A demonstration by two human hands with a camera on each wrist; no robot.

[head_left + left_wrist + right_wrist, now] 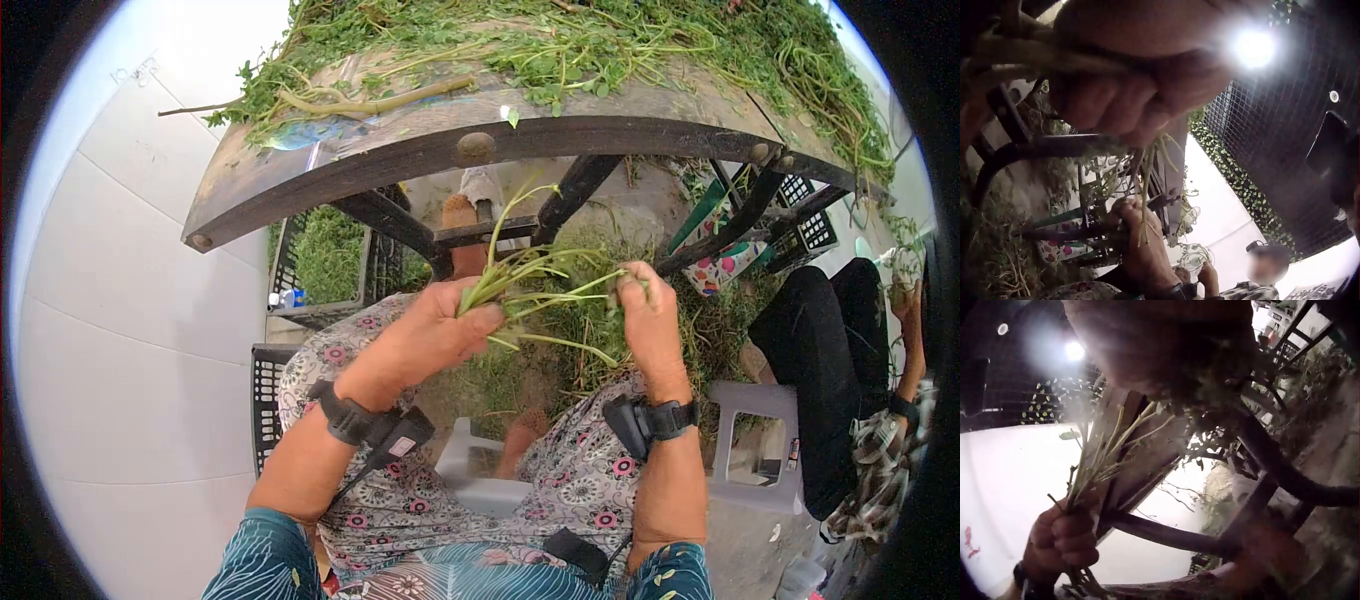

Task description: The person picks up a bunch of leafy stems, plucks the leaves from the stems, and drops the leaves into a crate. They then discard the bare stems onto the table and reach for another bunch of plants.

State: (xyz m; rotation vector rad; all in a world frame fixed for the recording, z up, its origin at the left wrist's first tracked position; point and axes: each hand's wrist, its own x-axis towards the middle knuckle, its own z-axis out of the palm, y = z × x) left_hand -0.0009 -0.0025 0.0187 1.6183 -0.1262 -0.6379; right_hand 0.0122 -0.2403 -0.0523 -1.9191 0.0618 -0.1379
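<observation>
My left hand [440,325] grips a bundle of green herb stems [535,275] below the front edge of a wooden table [400,150]. In the right wrist view that left hand [1063,540] has its fingers curled round the stems [1107,453]. My right hand [640,300] pinches the leafy ends of the same stems on the right. The left wrist view has my left hand [1129,94] close up, stems [1147,175] hanging from it toward my right hand [1138,240].
A heap of loose green herbs [600,40] covers the tabletop. Black plastic crates [330,260] stand below at left and right. A grey plastic stool [755,440] is at my right. Another person in black trousers [830,350] sits there. White tiled floor lies left.
</observation>
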